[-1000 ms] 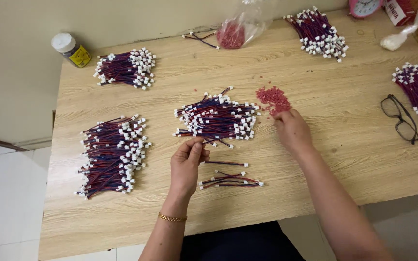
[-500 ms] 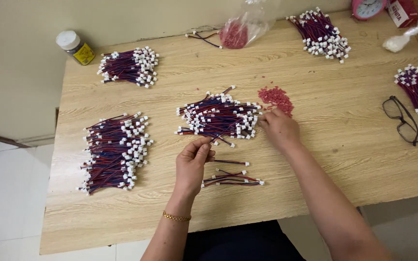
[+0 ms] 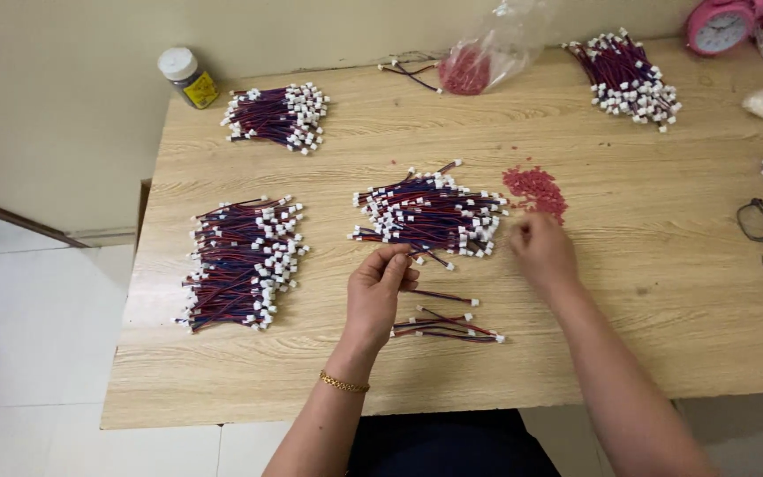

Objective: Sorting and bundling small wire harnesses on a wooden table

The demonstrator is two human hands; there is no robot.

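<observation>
Pinching one wire lead (image 3: 423, 257) with my left hand (image 3: 380, 291) fingers at the near edge of the central wire bundle (image 3: 427, 215) | right hand (image 3: 542, 252) loosely curled, holding nothing I can see, just below red caps (image 3: 536, 190) right of that bundle | finished leads (image 3: 446, 323) on tabletop (image 3: 646, 291), nearer me.

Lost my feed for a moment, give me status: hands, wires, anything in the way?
Left hand pinching one wire lead at the middle bundle. Right hand fingers closed beside the small red pieces, contents hidden. Few loose leads between the hands; nothing blocking.
</observation>
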